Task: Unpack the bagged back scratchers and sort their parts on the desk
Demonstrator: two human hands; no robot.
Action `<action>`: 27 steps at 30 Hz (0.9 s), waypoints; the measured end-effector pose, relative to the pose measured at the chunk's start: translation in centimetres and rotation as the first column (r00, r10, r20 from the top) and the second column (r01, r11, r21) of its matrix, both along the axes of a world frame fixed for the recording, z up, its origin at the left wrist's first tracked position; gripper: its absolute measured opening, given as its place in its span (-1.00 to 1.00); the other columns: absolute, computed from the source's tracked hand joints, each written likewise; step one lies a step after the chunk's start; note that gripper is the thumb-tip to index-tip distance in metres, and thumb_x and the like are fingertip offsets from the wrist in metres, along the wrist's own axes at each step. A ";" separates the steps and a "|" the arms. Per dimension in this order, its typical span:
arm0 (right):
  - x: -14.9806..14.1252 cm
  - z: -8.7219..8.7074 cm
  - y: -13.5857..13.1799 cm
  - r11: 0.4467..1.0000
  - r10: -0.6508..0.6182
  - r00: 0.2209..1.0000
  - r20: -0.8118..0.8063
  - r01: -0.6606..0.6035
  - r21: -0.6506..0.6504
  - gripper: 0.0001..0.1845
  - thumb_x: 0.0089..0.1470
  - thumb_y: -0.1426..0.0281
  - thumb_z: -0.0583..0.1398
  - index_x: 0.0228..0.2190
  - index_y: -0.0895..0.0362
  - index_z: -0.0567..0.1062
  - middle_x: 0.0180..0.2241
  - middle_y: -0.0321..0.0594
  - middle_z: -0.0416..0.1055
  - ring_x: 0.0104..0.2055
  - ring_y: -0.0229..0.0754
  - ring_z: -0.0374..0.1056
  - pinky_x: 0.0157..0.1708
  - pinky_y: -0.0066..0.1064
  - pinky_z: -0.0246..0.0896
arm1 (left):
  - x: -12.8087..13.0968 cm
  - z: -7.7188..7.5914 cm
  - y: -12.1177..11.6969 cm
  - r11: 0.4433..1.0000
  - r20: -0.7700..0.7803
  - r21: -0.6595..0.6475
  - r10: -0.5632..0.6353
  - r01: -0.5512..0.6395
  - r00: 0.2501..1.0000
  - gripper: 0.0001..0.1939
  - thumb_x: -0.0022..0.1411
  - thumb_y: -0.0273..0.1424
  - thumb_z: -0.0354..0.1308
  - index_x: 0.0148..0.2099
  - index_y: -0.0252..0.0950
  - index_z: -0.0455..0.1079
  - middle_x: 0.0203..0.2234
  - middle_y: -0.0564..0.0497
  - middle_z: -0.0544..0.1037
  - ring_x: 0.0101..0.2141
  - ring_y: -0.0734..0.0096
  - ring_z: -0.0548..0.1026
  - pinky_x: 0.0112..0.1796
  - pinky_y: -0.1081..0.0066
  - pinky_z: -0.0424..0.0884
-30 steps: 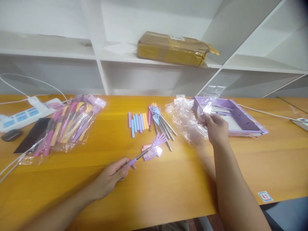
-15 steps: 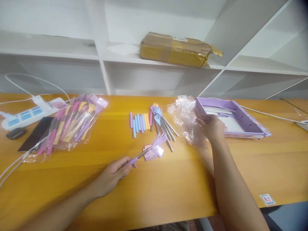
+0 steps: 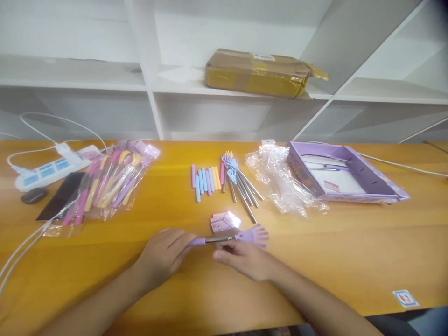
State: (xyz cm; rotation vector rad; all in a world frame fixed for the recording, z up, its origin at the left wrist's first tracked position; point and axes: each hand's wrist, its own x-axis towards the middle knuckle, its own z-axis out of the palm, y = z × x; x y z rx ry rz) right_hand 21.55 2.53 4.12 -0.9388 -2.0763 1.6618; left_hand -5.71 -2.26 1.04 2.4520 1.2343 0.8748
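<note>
Held in my left hand (image 3: 163, 254) is the lilac handle end of a telescopic back scratcher (image 3: 219, 239) with a metal rod and a lilac hand-shaped head. My right hand (image 3: 248, 259) is closed at the rod close to that head, its fingers partly hidden. Just behind the rod lie small pink printed cards (image 3: 224, 221). Further back is a row of pastel handle sleeves (image 3: 203, 181) in lilac, blue and orange. To their right lies a pile of metal-rod scratchers (image 3: 241, 184), with mostly blue hand-shaped heads showing.
Crumpled clear plastic bags (image 3: 276, 182) lie beside a purple box tray (image 3: 315, 179) with thin rods inside. At left are a bag of wrapped scratchers (image 3: 112, 179), a power strip (image 3: 49, 170), a black mouse (image 3: 34, 196) and cables. A taped carton (image 3: 259, 74) sits on the shelf.
My right hand has left the plastic bags and come to the back scratcher in front. The scratcher has turned from slanting to nearly level. A pink card now shows in the purple box tray.
</note>
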 end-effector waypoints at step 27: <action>-1.9 0.1 -2.4 0.984 -0.164 0.984 -0.069 0.168 0.054 -0.40 0.51 0.04 -0.06 -0.54 0.05 0.03 -0.57 -0.43 -0.07 -0.55 -0.33 -0.11 -0.51 -0.35 -0.20 | -0.9 1.2 2.6 0.959 -0.272 0.014 -0.268 0.282 0.924 -0.55 0.68 -0.17 -0.16 -0.31 -0.21 0.25 -0.53 0.07 0.40 -0.51 0.32 0.21 -0.38 0.28 0.04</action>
